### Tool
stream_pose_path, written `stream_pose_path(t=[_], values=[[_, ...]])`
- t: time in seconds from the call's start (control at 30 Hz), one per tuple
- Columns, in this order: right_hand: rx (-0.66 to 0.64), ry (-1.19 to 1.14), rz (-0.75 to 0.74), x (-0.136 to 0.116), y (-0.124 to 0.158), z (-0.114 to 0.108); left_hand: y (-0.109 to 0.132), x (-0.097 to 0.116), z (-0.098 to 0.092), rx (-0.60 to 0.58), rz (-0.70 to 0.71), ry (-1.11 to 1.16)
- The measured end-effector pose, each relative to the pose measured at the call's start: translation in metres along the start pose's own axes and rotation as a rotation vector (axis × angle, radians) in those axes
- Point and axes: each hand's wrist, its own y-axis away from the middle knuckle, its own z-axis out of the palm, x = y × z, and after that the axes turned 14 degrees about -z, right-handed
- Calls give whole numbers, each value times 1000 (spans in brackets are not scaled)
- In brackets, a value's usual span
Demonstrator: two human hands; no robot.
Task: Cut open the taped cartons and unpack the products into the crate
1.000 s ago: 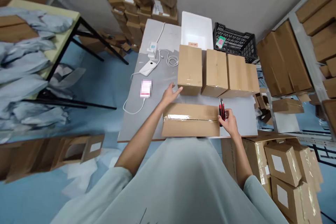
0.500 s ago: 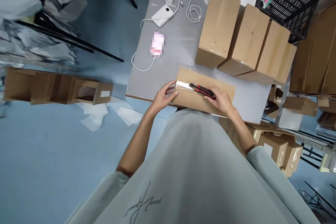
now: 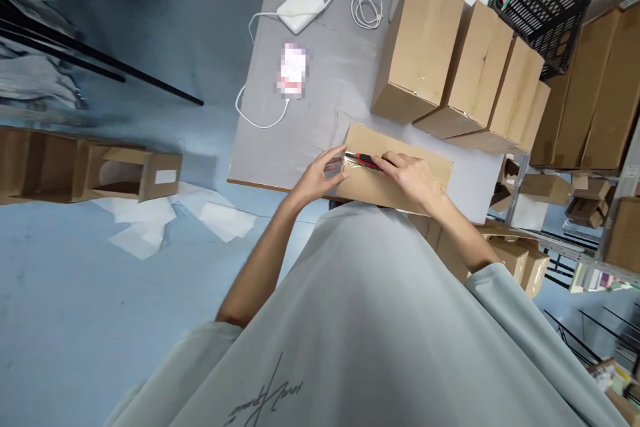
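Observation:
A taped cardboard box [image 3: 395,167] lies flat at the near edge of the grey table [image 3: 310,113]. My left hand [image 3: 320,173] grips the box's left end, fingers curled round the corner. My right hand [image 3: 407,173] is closed on a red and black utility knife [image 3: 365,160], whose tip rests on the tape seam near the box's left end. Three upright cardboard boxes [image 3: 425,40] stand in a row just behind it.
A phone on a white cable [image 3: 293,70], a white power bank [image 3: 300,7] and coiled cable [image 3: 367,10] lie on the table's left. A black crate [image 3: 545,7] sits at the back right. Stacked boxes [image 3: 585,100] fill shelves at right; open cartons [image 3: 90,167] lie on the floor at left.
My right hand brought the knife from the box's right end onto its top and slid it leftward along the tape. My left hand moved onto the box's left end.

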Motion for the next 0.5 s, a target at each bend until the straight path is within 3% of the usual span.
stream_pose_path(t=[0.5], values=[[-253, 46, -64, -31, -21, -48, -17, 5, -15, -120, 19, -120]])
